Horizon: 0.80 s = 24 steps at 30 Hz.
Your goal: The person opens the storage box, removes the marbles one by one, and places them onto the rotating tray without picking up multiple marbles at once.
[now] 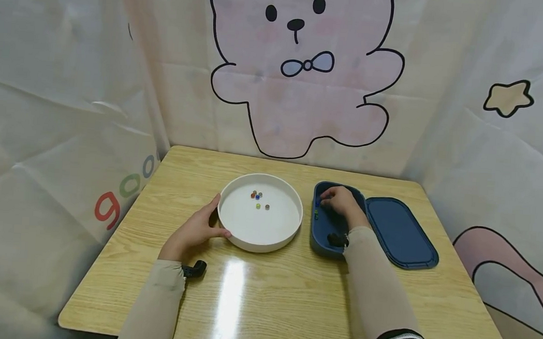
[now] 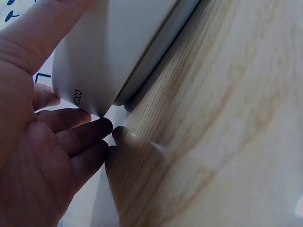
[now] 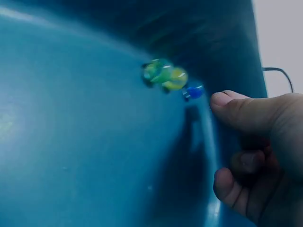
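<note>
A round white tray [image 1: 259, 236] stands on the table, with several small coloured marbles [image 1: 258, 195] lying in it. My left hand [image 1: 196, 227] holds the tray's left side, thumb along the outer wall and fingers around it; the left wrist view shows fingertips at its lower edge [image 2: 94, 71]. In the blue box [image 1: 326, 224], my right hand [image 1: 341, 201] reaches down near the far left corner. Green, yellow and blue marbles [image 3: 175, 78] lie there along the wall. The right thumb is beside the blue one, apart from it; the index fingertip is hidden.
The box's blue lid [image 1: 403, 232] lies flat on the wooden table [image 1: 263, 304], against the box's right side. A printed cloth [image 1: 298, 109] hangs behind the table and along both sides. Each wrist carries a small black camera.
</note>
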Tool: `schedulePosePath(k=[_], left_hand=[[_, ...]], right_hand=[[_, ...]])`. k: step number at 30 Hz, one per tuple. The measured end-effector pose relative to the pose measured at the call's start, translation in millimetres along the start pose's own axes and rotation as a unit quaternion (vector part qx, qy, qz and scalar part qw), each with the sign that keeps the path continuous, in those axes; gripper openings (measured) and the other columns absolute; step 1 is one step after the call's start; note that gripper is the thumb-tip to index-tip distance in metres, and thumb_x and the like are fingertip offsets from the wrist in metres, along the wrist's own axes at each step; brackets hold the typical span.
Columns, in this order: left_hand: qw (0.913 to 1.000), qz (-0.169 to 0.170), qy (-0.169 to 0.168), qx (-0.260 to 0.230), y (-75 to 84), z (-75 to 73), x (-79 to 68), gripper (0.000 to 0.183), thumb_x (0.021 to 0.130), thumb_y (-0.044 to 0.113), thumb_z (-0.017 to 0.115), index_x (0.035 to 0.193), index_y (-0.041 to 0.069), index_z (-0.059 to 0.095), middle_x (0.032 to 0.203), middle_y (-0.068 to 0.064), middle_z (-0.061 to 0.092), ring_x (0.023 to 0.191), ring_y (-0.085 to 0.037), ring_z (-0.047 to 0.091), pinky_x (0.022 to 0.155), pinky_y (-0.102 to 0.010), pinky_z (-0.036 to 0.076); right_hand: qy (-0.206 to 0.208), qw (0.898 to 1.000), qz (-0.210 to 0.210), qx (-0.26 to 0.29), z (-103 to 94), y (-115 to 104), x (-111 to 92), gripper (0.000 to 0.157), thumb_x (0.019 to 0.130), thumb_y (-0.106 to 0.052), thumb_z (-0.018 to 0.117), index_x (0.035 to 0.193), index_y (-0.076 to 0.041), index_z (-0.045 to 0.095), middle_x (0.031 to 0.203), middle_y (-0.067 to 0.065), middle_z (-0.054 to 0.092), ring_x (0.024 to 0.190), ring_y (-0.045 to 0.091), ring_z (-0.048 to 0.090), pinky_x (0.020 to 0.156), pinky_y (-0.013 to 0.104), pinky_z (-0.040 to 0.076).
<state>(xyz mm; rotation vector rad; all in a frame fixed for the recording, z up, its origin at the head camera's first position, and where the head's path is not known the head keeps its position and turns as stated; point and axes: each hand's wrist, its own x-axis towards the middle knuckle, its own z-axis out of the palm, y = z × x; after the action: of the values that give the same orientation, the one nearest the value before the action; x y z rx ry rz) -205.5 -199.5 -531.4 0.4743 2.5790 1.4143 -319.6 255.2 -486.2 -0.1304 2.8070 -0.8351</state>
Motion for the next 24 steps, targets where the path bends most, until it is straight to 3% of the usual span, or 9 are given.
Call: schedulePosePath(k=[9, 14, 20, 24], left_hand=[[0.9999, -0.002, -0.003, -0.013, 2.1, 0.3, -0.6, 0.132, 0.073, 0.055, 0.087, 0.167, 0.02, 0.001, 0.172, -0.001, 0.007, 0.158, -0.024, 0.013, 0.126, -0.05, 0.019], [1.0, -0.004, -0.003, -0.002, 3.9, -0.6, -0.8, 0.131, 0.074, 0.053, 0.087, 0.167, 0.017, 0.002, 0.172, -0.004, 0.007, 0.158, -0.026, 0.013, 0.127, -0.052, 0.017], [0.9999, -0.007, -0.005, -0.007, 4.7, 0.0, -0.9, 0.127, 0.078, 0.042, 0.089, 0.167, 0.018, 0.001, 0.172, -0.003, 0.006, 0.158, -0.025, 0.013, 0.127, -0.051, 0.018], [0.9999, -0.007, -0.004, -0.011, 4.6, 0.1, -0.8, 0.127, 0.078, 0.044, 0.089, 0.167, 0.018, 0.002, 0.172, -0.002, 0.006, 0.158, -0.023, 0.013, 0.127, -0.049, 0.019]], right_hand=[[0.03, 0.998, -0.014, 0.055, -14.1, -4, -11, 0.026, 0.101, -0.018, 0.067, 0.124, -0.007, 0.071, 0.134, 0.018, 0.062, 0.126, 0.035, 0.053, 0.103, 0.051, 0.046], [0.047, 0.996, -0.022, 0.074, -17.9, -9, -16, 0.026, 0.102, -0.021, 0.066, 0.125, -0.01, 0.07, 0.125, 0.014, 0.063, 0.112, 0.03, 0.05, 0.093, 0.046, 0.044], [0.073, 0.991, -0.046, 0.099, -24.0, -23, -24, 0.024, 0.1, -0.017, 0.068, 0.123, -0.009, 0.072, 0.118, 0.013, 0.066, 0.108, 0.027, 0.053, 0.093, 0.043, 0.045], [0.086, 0.988, -0.054, 0.115, -27.5, -35, -31, 0.025, 0.099, -0.016, 0.07, 0.122, -0.008, 0.073, 0.11, 0.01, 0.068, 0.099, 0.025, 0.054, 0.086, 0.04, 0.046]])
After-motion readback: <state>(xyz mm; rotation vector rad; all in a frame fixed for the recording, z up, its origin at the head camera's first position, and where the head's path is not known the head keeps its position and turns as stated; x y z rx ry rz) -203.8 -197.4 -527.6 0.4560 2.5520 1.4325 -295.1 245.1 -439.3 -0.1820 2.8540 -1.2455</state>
